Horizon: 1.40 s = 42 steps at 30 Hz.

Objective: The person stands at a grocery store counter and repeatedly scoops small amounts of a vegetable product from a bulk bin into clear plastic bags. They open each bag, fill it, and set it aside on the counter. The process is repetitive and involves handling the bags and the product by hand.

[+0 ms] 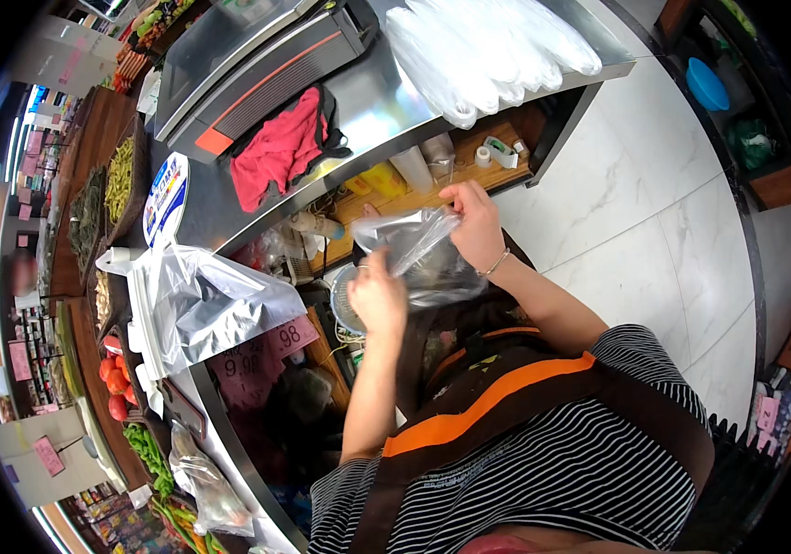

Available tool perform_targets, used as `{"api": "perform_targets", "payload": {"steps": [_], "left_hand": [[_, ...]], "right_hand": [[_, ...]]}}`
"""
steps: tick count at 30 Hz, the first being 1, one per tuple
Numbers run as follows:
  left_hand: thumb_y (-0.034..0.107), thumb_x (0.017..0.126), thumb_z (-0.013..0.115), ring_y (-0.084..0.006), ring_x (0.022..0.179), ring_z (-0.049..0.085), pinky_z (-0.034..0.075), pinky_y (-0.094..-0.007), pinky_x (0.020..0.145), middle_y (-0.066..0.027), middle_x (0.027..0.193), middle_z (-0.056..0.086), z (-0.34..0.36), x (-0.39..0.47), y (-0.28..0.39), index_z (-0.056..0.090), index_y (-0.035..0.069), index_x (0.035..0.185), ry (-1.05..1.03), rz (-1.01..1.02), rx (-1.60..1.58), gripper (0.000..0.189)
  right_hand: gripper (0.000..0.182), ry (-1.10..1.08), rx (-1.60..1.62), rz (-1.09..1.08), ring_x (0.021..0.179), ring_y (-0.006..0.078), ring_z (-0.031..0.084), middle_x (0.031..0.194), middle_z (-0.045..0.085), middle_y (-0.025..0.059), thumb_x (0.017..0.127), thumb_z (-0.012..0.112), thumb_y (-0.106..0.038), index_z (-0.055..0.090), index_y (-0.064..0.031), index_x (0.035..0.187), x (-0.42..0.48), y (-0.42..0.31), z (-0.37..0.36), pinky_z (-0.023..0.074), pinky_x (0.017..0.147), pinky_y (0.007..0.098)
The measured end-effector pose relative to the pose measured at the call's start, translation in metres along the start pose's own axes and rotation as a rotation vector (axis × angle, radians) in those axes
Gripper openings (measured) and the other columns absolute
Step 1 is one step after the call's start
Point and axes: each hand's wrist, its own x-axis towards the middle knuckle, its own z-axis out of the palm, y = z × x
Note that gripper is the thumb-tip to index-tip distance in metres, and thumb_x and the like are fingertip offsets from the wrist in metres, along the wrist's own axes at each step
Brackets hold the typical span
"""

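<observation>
A clear plastic bag (440, 273) hangs in front of my apron, stretched between both hands. My left hand (378, 294) grips the bag's near left edge, and a ring shows on one finger. Higher and to the right, my right hand (473, 221) pinches the bag's gathered rim between thumb and fingers. Nothing can be made out inside the bag. Partly behind my left hand is a light plastic basket (346, 301). On the counter to the left, a stack of clear bags (222, 305) hangs from a white holder.
A steel counter (382, 104) carries bundled plastic bags (492, 52), a red cloth (281, 145) and a machine with an orange stripe (278, 76). Below is a wooden shelf (499, 170) with tape rolls. Tomatoes (115, 381), green peppers (148, 453) and a filled bag (208, 485) lie leftward.
</observation>
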Motion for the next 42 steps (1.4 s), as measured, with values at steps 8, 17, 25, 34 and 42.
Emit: {"api": "perform_targets", "payload": {"steps": [8,17,25,34,42], "left_hand": [[-0.004,0.08,0.052,-0.0203,0.07,0.057,0.047,-0.0327,0.067,-0.0095,0.081,0.058,0.001,0.022,-0.015,0.057,0.004,0.094,0.126,-0.298,-0.626,0.017],[-0.002,0.081,0.046,-0.015,0.079,0.053,0.042,-0.0278,0.084,-0.0031,0.086,0.057,-0.02,-0.019,0.031,0.05,0.004,0.09,-0.492,-0.535,-1.959,0.011],[0.015,0.067,0.071,-0.0257,0.058,0.054,0.046,-0.0366,0.062,-0.0147,0.064,0.056,0.014,0.006,-0.018,0.051,0.001,0.081,-0.01,-0.529,-0.551,0.028],[0.007,0.07,0.066,-0.0222,0.068,0.058,0.046,-0.0332,0.068,-0.0127,0.075,0.063,0.022,0.015,-0.012,0.057,0.0,0.082,-0.025,-0.433,-0.719,0.017],[0.002,0.08,0.057,-0.0108,0.087,0.058,0.042,-0.0252,0.081,-0.0051,0.095,0.065,-0.012,0.023,-0.017,0.06,-0.001,0.103,-0.248,-0.884,-1.823,0.024]], "right_hand": [[0.029,-0.508,-0.547,0.069,0.078,0.0353,0.062,0.091,0.054,0.0133,0.069,0.065,-0.005,0.057,-0.0069,0.097,-0.026,0.026,-0.01,0.0508,0.066,0.0451],[0.031,-0.004,-0.354,0.145,0.078,0.0287,0.061,0.083,0.06,0.0134,0.069,0.064,0.0,0.06,-0.0055,0.099,0.004,0.09,-0.013,0.0515,0.071,0.0355],[0.036,-0.282,0.522,0.467,0.082,0.0129,0.06,0.091,0.062,0.0048,0.069,0.06,0.009,0.061,-0.0029,0.103,-0.004,0.044,-0.031,0.0485,0.075,0.0264],[0.031,-0.383,1.01,0.601,0.087,0.0102,0.057,0.094,0.059,0.0032,0.074,0.056,0.007,0.055,0.0003,0.104,-0.004,-0.02,-0.052,0.0454,0.077,0.0231],[0.036,-0.321,0.095,0.029,0.081,0.0271,0.059,0.087,0.058,0.0136,0.066,0.056,0.005,0.053,-0.0033,0.101,0.015,-0.023,-0.059,0.0464,0.072,0.0346]]}}
